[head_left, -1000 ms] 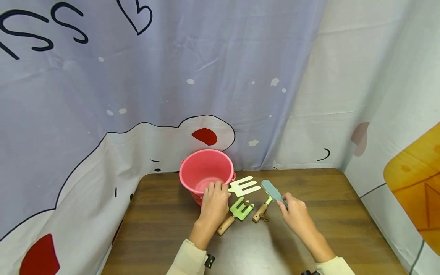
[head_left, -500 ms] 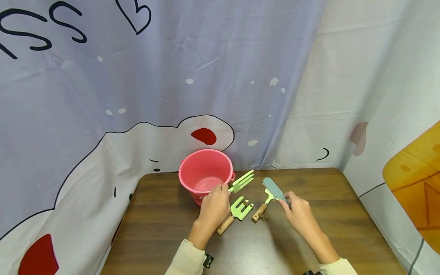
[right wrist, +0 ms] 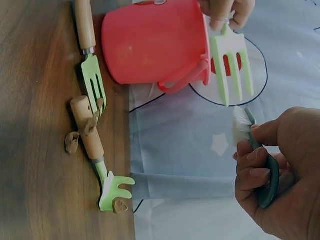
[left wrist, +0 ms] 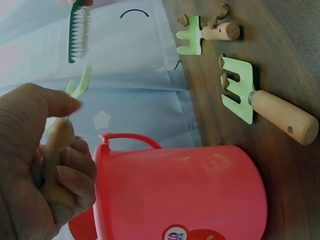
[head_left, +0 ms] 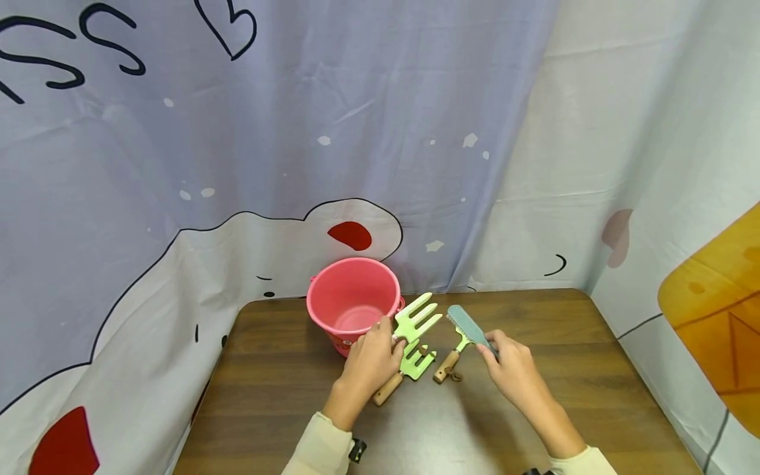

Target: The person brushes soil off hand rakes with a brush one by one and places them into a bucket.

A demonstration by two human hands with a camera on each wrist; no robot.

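My left hand (head_left: 369,359) grips the wooden handle of a garden hand fork (head_left: 413,324), its pale green tines pointing up and right beside the bucket rim. In the left wrist view, the fingers curl round that wooden handle (left wrist: 57,165). My right hand (head_left: 515,367) holds a green brush (head_left: 466,321); its white bristles (right wrist: 241,126) face the fork's tine tips in the right wrist view. Below them on the table lie a second hand fork (left wrist: 242,90) and a small green rake (right wrist: 112,190) with a wooden handle. Brown clumps cling to both.
A pink bucket (head_left: 332,323) stands upright at the back of the wooden table (head_left: 267,396), just left of the fork. Its handle (left wrist: 132,137) hangs at the side. Small brown crumbs (right wrist: 72,142) lie by the rake. A printed curtain (head_left: 285,132) hangs behind the table.
The fork in my left hand has been turned: its tines were flat, then nearly edge-on, and now show their broad face. The brush in my right hand has shifted only slightly.
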